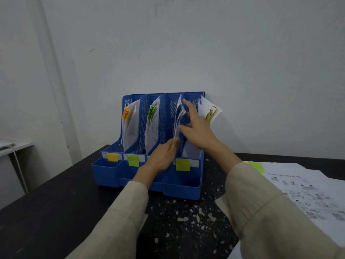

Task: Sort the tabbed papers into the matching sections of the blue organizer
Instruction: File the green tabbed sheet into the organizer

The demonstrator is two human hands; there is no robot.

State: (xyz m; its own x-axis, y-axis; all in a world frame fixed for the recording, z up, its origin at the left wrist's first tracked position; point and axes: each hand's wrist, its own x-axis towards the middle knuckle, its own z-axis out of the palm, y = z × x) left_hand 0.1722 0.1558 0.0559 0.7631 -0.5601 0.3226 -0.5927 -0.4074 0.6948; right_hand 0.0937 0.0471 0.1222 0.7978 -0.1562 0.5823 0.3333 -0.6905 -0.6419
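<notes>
The tabletop is open at its left edge; the organizer blocks the back edge, loose papers probably crowd the right edge.

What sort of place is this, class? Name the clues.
Probably an office or study room: a blue organizer of tabbed papers on a dark desk, printed sheets beside it, bare white wall behind.
</notes>
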